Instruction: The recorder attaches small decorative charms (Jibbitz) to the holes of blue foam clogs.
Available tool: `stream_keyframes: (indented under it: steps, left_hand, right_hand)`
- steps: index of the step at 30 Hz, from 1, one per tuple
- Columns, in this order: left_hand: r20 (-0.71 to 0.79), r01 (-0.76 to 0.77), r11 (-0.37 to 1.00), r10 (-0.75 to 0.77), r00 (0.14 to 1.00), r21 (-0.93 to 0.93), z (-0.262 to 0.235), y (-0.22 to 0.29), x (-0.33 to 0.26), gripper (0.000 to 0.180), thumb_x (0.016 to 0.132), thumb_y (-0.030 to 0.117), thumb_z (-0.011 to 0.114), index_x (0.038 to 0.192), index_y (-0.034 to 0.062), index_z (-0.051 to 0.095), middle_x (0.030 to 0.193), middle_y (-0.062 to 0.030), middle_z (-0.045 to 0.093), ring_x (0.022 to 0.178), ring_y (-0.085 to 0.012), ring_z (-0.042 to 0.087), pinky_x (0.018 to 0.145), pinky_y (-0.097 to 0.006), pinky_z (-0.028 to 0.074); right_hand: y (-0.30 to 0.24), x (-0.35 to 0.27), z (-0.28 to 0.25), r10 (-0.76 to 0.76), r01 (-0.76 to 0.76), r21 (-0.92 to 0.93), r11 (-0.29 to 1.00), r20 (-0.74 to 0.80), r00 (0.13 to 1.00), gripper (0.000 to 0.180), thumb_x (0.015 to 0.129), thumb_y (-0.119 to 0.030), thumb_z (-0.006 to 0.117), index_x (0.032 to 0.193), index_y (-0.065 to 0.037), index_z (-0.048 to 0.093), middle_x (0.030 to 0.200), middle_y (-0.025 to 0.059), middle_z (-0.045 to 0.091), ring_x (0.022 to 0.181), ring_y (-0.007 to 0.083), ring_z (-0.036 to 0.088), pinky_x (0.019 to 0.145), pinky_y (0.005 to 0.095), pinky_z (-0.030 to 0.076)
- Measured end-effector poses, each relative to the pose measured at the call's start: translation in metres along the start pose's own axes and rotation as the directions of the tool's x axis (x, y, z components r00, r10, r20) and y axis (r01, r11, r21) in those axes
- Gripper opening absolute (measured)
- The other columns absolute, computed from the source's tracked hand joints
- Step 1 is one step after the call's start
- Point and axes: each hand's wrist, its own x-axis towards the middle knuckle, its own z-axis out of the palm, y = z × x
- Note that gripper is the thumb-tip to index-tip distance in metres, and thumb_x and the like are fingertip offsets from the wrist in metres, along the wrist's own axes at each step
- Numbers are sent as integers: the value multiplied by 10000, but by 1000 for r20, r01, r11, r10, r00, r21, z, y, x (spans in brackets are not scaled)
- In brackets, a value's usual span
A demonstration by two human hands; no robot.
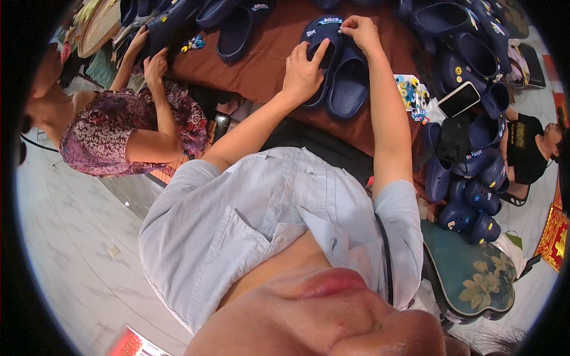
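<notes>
both hands [332,50] press on a navy clog [323,44] — brown table [267,53]

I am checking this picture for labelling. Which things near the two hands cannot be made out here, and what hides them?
All in the head view:
- Toe of the clog: covered by the left hand and right hand.
- What the right fingertips pinch: too small to tell.
- Charm sheet: part hidden by the right forearm; charms too small.
- Pile of clogs: far ones bent and cut by the rim.
</notes>
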Motion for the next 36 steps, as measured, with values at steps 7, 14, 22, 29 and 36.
stream_keyframes:
  steps: [7, 14, 22, 29, 36]
  left_hand:
    - [8, 17, 1000, -17, 1000, -2, 0, -4, 1, 858, 730, 64, 711, 1496, 204, 351, 1298, -262, 438, 1206, -420, 451, 957, -513, 407]
    - [-6, 23, 999, -23, 1000, -43, -2, -4, 7, 841, 737, 57, 666, 1500, 217, 351, 1297, -277, 431, 1214, -432, 437, 951, -522, 400]
    - [33, 49, 998, -48, 998, -36, 1, 1, -8, 884, 735, 50, 687, 1521, 216, 318, 1345, -291, 400, 1242, -461, 417, 1000, -530, 376]
    - [28, 34, 998, -33, 999, -50, -5, 5, -6, 896, 718, 49, 711, 1513, 200, 327, 1328, -297, 414, 1246, -455, 419, 1010, -530, 366]
    - [39, 44, 998, -43, 998, -41, -2, 4, 1, 909, 707, 40, 714, 1515, 183, 322, 1328, -301, 410, 1250, -455, 417, 1005, -532, 371]
  right_hand:
    - [6, 14, 8, 99, -97, -58, 994, 41, 994, 186, 716, -142, 813, 874, -69, 750, 847, 121, 733, 816, 242, 712, 780, 353, 544]
    - [-9, 17, 3, 73, -72, -94, 993, 4, 997, 153, 695, -135, 812, 785, -51, 722, 794, 125, 720, 768, 244, 702, 727, 374, 533]
    - [-28, -11, 6, -64, 56, -251, 966, -25, 998, 89, 743, -84, 702, 743, 3, 682, 805, 260, 646, 792, 430, 651, 721, 498, 518]
    - [-47, -29, -1, -211, 251, -559, 790, 136, 968, 151, 834, -94, 608, 870, -24, 736, 1009, 189, 615, 1014, 370, 555, 835, 475, 487]
    - [-54, -23, 6, -211, 306, -720, 623, 222, 952, 188, 820, -89, 578, 891, -12, 734, 1037, 182, 622, 1043, 354, 546, 839, 473, 484]
